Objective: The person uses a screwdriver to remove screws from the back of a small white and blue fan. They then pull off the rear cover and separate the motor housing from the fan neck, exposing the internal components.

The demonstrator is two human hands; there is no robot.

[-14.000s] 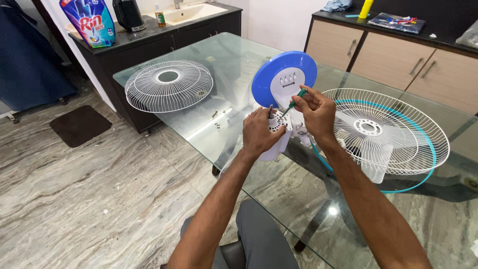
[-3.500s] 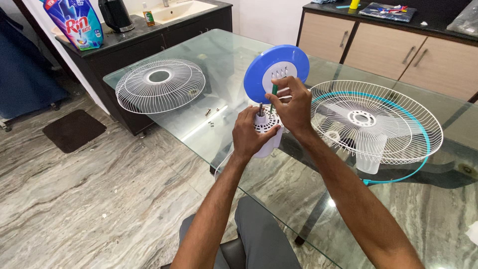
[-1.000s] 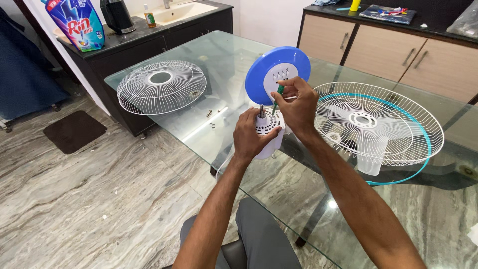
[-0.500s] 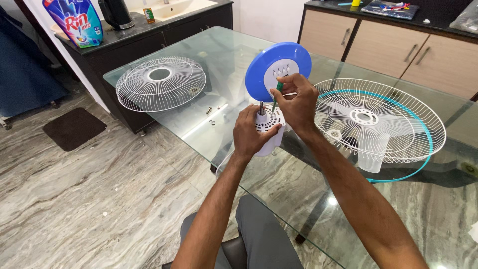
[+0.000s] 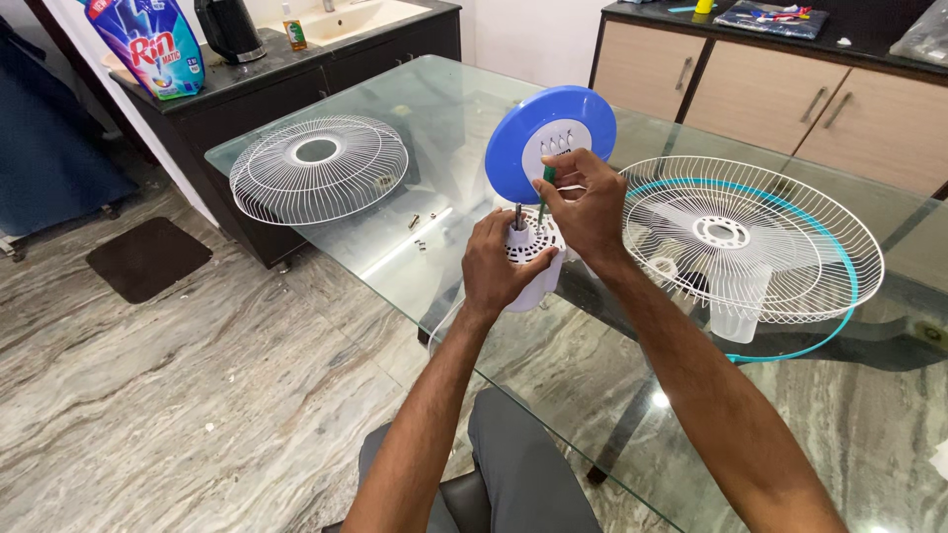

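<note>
The left hand [image 5: 501, 265] is wrapped around the white motor housing [image 5: 531, 271] of a table fan, gripping it firmly from the near side so that the vented face and its short metal shaft [image 5: 517, 214] point upward, while the right hand [image 5: 587, 202] is closed on a green-handled screwdriver [image 5: 544, 192], whose tip bears down on the housing's face just beside the shaft. The housing sits at the near edge of the glass tabletop [image 5: 434, 118], about midway along it, with the fan's blue round base [image 5: 549, 138] tilted up just behind the hands. By the look of it, a screw on the motor face is being worked; whether it is going in or coming out cannot be told. The turning calls for the tool kept square in the screw head and the housing held from twisting. A few loose screws [image 5: 419, 229] lie on the glass left of the hands. A white wire guard [image 5: 318, 170] rests toward the far left corner, and a second guard [image 5: 750, 237], with a translucent blade inside and a teal rim, lies to the right.
</note>
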